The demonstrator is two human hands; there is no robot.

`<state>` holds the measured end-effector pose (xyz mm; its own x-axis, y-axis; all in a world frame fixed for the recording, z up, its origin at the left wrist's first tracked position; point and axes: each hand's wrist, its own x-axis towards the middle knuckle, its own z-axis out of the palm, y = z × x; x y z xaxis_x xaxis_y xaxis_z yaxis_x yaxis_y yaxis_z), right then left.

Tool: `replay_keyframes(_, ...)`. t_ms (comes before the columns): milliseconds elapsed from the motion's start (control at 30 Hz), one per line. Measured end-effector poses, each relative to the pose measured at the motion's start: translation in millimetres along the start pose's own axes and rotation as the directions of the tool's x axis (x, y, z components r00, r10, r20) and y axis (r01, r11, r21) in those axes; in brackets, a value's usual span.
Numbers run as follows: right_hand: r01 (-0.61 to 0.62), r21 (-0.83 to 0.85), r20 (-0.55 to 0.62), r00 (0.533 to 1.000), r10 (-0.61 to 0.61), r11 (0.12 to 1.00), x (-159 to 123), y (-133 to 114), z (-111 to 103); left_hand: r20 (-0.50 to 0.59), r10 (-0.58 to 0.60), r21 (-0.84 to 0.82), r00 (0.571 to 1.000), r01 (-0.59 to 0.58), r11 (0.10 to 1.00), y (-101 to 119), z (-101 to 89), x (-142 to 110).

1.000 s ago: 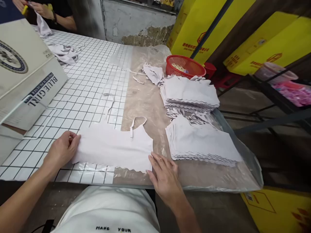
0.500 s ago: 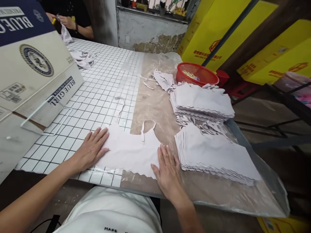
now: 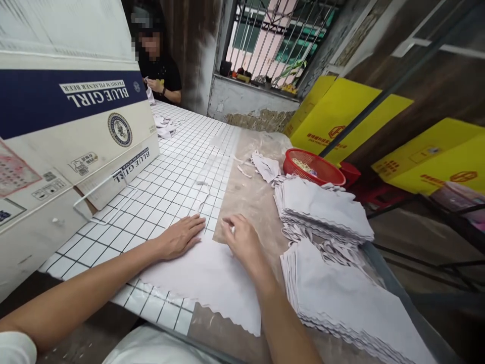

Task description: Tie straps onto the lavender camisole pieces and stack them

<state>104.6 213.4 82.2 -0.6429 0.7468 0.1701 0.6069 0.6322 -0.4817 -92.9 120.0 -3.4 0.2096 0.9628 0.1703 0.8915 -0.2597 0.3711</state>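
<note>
A pale camisole top (image 3: pixel 212 275) with a scalloped hem lies flat at the near edge of the table. My left hand (image 3: pixel 182 236) rests open on its upper left part, fingers stretched out beside the left strap (image 3: pixel 203 196), which trails up over the grid. Over the upper right part, my right hand (image 3: pixel 242 240) is closed in a pinch, with a bit of the right shoulder strap showing white at the fingertips. Most of that strap is hidden by the hand. To the right lie a near stack of matching tops (image 3: pixel 341 288) and a farther stack (image 3: pixel 326 202).
A large beer carton (image 3: pixel 125 119) stands at the left. A red basket (image 3: pixel 322 174) sits behind the stacks, with yellow boxes (image 3: pixel 352 111) beyond. Across the grid-patterned table (image 3: pixel 182 156), another person (image 3: pixel 162 76) handles pale cloth near a loose cloth pile (image 3: pixel 165 126).
The view has tilted up. My right hand has left the top's right side, moved up to its strap and closed. My left hand has slid up and inward over the fabric.
</note>
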Motion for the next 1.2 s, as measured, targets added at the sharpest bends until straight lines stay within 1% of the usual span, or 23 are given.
replay_keyframes(67, -0.117, -0.024, 0.04, 0.992, 0.118, 0.993, 44, -7, 15, -0.005, 0.002, -0.012, 1.0, -0.002, 1.0, -3, 3.9, 0)
replay_keyframes(133, -0.251, -0.039, 0.041, 0.967, 0.253, 0.967, 81, -10, 33, -0.001, 0.005, -0.018, 1.0, -0.005, 1.0, -5, 4.5, 0)
replay_keyframes(200, -0.332, -0.036, 0.027, 0.943, 0.333, 0.943, 108, -11, 50, 0.004, 0.002, -0.02, 1.0, -0.002, 1.0, -4, 3.9, 0)
replay_keyframes(233, -0.346, -0.03, 0.02, 0.938, 0.346, 0.938, 118, -12, 58, 0.003, 0.002, -0.023, 1.0, -0.002, 1.0, -4, 3.8, 0)
replay_keyframes(333, -0.312, 0.006, 0.022, 0.95, 0.312, 0.95, 139, -17, 73, -0.007, 0.012, -0.028, 1.0, -0.012, 1.0, -4, 5.5, 1)
replay_keyframes(400, -0.268, 0.055, 0.069, 0.962, 0.264, 0.962, 144, -24, 73, -0.015, 0.015, -0.03, 1.0, -0.016, 0.999, -5, 7.2, 2)
replay_keyframes(467, -0.215, 0.124, 0.138, 0.97, 0.198, 0.969, 138, -33, 62, -0.03, 0.018, -0.037, 0.999, -0.019, 0.999, -6, 7.9, 2)
replay_keyframes(533, -0.093, 0.228, 0.233, 0.972, 0.038, 0.969, 115, -41, 41, -0.059, 0.024, -0.064, 0.998, -0.028, 0.998, -6, 7.0, 2)
replay_keyframes(567, 0.054, 0.338, 0.291, 0.944, -0.158, 0.94, 98, -45, 29, -0.068, 0.029, -0.083, 0.997, -0.034, 0.996, -6, 6.1, 2)
replay_keyframes(600, 0.201, 0.429, 0.35, 0.862, -0.367, 0.881, 79, -48, 16, -0.069, 0.035, -0.1, 0.997, -0.042, 0.994, -7, 5.2, 3)
replay_keyframes(633, 0.305, 0.479, 0.424, 0.741, -0.521, 0.823, 58, -50, 5, -0.061, 0.042, -0.109, 0.997, -0.048, 0.993, -8, 4.3, 3)
replay_keyframes(667, 0.369, 0.479, 0.48, 0.65, -0.589, 0.797, 36, -51, -5, -0.043, 0.046, -0.108, 0.998, -0.05, 0.993, -8, 3.7, 3)
replay_keyframes(700, 0.418, 0.423, 0.517, 0.617, -0.593, 0.804, 16, -51, -13, -0.019, 0.048, -0.096, 0.999, -0.049, 0.994, -9, 3.2, 3)
replay_keyframes(733, 0.44, 0.37, 0.548, 0.608, -0.575, 0.818, -1, -50, -17, 0.006, 0.047, -0.076, 0.999, -0.046, 0.996, -9, 2.9, 3)
replay_keyframes(767, 0.43, 0.332, 0.563, 0.624, -0.542, 0.84, -15, -48, -19, 0.027, 0.046, -0.054, 0.999, -0.045, 0.998, -10, 2.8, 3)
replay_keyframes(833, 0.305, 0.345, 0.548, 0.702, -0.454, 0.888, -28, -41, -16, 0.055, 0.049, -0.024, 0.997, -0.047, 0.999, -10, 2.8, 3)
replay_keyframes(867, 0.199, 0.381, 0.523, 0.759, -0.388, 0.903, -29, -36, -12, 0.061, 0.054, -0.015, 0.997, -0.054, 0.998, -10, 2.8, 2)
replay_keyframes(933, -0.036, 0.43, 0.447, 0.877, -0.177, 0.902, -21, -28, 0, 0.066, 0.063, -0.002, 0.996, -0.063, 0.998, -11, 2.8, 2)
replay_keyframes(967, -0.137, 0.427, 0.412, 0.909, -0.057, 0.894, -15, -25, 7, 0.066, 0.063, 0.002, 0.996, -0.064, 0.998, -11, 2.9, 1)
replay_keyframes(1000, -0.216, 0.405, 0.391, 0.919, 0.045, 0.888, -9, -23, 14, 0.068, 0.061, 0.005, 0.996, -0.061, 0.998, -12, 3.1, 1)
replay_keyframes(1067, -0.306, 0.328, 0.398, 0.903, 0.163, 0.894, 1, -23, 28, 0.077, 0.049, 0.005, 0.996, -0.05, 0.999, -13, 3.6, 0)
replay_keyframes(1133, -0.337, 0.241, 0.436, 0.875, 0.209, 0.91, 6, -26, 38, 0.088, 0.041, -0.006, 0.995, -0.041, 0.999, -14, 3.9, 0)
replay_keyframes(1200, -0.357, 0.201, 0.45, 0.861, 0.238, 0.912, 7, -29, 45, 0.091, 0.044, -0.033, 0.995, -0.041, 0.999, -15, 3.4, 0)
